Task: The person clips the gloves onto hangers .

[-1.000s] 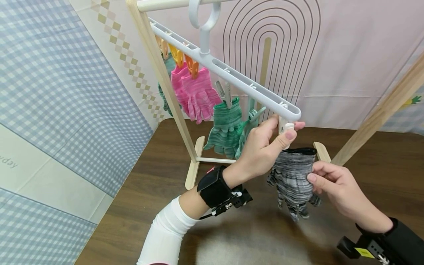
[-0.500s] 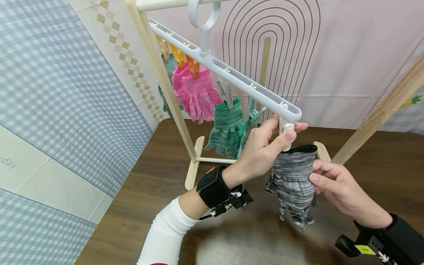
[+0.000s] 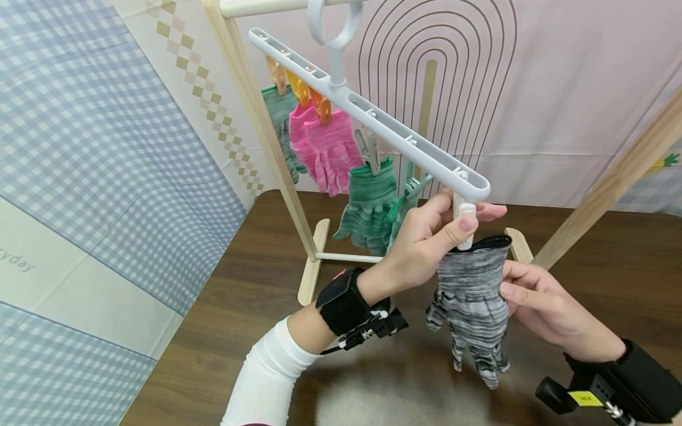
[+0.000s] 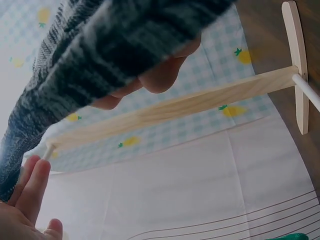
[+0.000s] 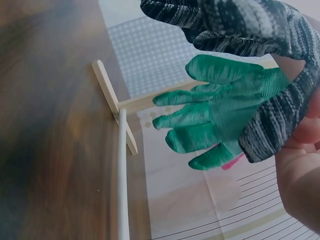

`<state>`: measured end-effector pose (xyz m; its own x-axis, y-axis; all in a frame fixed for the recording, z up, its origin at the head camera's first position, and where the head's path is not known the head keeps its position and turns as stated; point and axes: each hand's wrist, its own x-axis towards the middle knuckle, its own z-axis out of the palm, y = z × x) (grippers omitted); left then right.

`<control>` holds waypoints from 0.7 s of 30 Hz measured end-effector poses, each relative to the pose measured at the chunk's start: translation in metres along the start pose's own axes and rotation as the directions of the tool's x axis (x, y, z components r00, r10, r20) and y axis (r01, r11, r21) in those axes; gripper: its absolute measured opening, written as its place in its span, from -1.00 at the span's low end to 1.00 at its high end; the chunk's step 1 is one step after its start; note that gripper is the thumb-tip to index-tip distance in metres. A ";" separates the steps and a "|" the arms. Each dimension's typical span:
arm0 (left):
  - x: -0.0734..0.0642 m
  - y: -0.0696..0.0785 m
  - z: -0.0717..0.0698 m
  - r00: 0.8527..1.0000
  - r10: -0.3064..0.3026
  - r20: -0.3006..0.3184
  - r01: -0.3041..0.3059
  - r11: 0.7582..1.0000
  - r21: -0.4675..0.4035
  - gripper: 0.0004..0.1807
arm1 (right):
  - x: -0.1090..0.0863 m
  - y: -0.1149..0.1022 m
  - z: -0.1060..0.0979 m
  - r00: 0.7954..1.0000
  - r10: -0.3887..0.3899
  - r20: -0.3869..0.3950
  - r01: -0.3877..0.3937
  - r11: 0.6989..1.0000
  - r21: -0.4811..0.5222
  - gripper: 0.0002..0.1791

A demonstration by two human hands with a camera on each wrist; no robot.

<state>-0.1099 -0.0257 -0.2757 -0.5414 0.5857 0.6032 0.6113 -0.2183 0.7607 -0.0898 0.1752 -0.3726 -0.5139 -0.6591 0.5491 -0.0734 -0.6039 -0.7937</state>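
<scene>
In the head view my left hand [image 3: 418,242] pinches a white clothespin [image 3: 465,228] at the near end of a white hanger [image 3: 410,145]. A grey-and-black striped knit glove [image 3: 474,299] hangs fingers down, its dark cuff at the clothespin's lower end. Whether the clothespin bites the cuff is hard to tell. My right hand [image 3: 549,307] holds the glove's right edge between thumb and fingers. The left wrist view has the same glove [image 4: 100,65] blurred across its top; in the right wrist view its striped fingers [image 5: 275,127] partly cover a green glove [image 5: 225,115].
Further along the hanger, clothespins carry green gloves [image 3: 369,204], pink gloves [image 3: 327,148] and a grey-green glove [image 3: 282,118]. A wooden stand [image 3: 277,148] with a white top bar [image 3: 266,7] supports the hanger. Below lies a brown table [image 3: 224,343]; patterned cloth [image 3: 575,106] backs it.
The hanger has shifted slightly right, its hung gloves with it. The striped glove's fingers now hang lower. My left hand keeps its grip on the clothespin; the right has barely moved.
</scene>
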 end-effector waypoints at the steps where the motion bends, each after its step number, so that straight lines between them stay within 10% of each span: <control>1: 0.000 0.000 0.000 1.000 -0.001 0.004 0.001 1.000 -0.008 -0.68 | 0.000 0.000 0.000 1.000 0.004 0.003 -0.004 1.000 0.004 -0.56; 21: -0.001 0.000 -0.002 1.000 0.001 0.018 0.000 0.998 -0.058 -0.73 | 0.008 0.000 0.006 0.998 -0.055 0.045 0.055 0.998 -0.011 -0.60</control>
<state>-0.1101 -0.0276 -0.2759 -0.5300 0.5994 0.5998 0.5772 -0.2632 0.7730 -0.0890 0.1674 -0.3665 -0.4705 -0.6445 0.6027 -0.1106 -0.6346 -0.7649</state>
